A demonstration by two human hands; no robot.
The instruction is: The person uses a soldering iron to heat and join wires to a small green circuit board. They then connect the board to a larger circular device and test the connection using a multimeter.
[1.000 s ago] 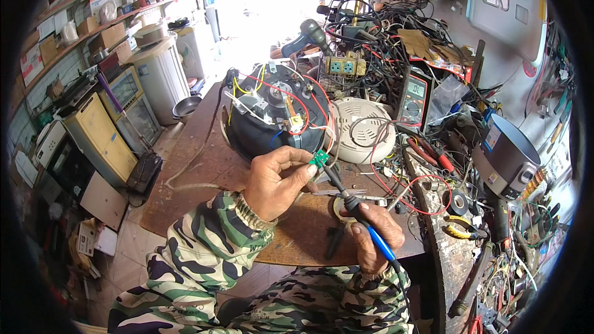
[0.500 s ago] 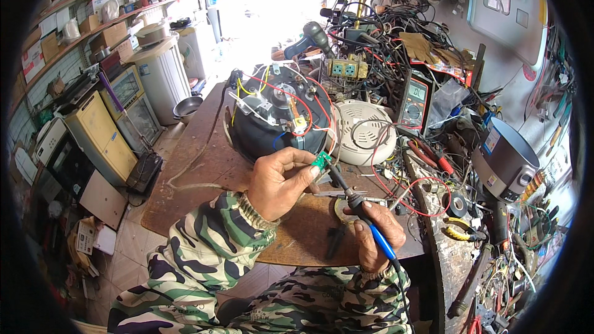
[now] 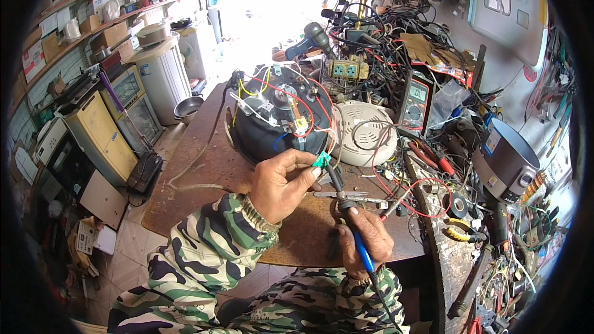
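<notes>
Pinched between the thumb and fingers of my left hand (image 3: pixel 278 185) is a small green circuit board (image 3: pixel 322 161). My right hand (image 3: pixel 365 241) grips a soldering iron (image 3: pixel 359 244) with a blue handle, its tip at the board; whether they touch I cannot tell. Just beyond, an upturned black appliance base (image 3: pixel 260 136) shows red, yellow, white and blue wires. Beside it lies a round cream vented cover (image 3: pixel 362 133). Loose metal tools (image 3: pixel 328 194) lie under the iron on the wooden bench (image 3: pixel 192 198).
At the right are a multimeter (image 3: pixel 413 102), red-handled pliers (image 3: pixel 433 158), black tape (image 3: pixel 458 204), yellow-handled pliers (image 3: pixel 464 230) and a grey cooker body (image 3: pixel 504 154). Tangled cables (image 3: pixel 371 31) pile at the back. Appliances (image 3: pixel 105 136) and shelves line the left wall.
My right hand has shifted left and slightly down, and the iron now stands more steeply. My left hand and the board have moved very slightly down and right.
</notes>
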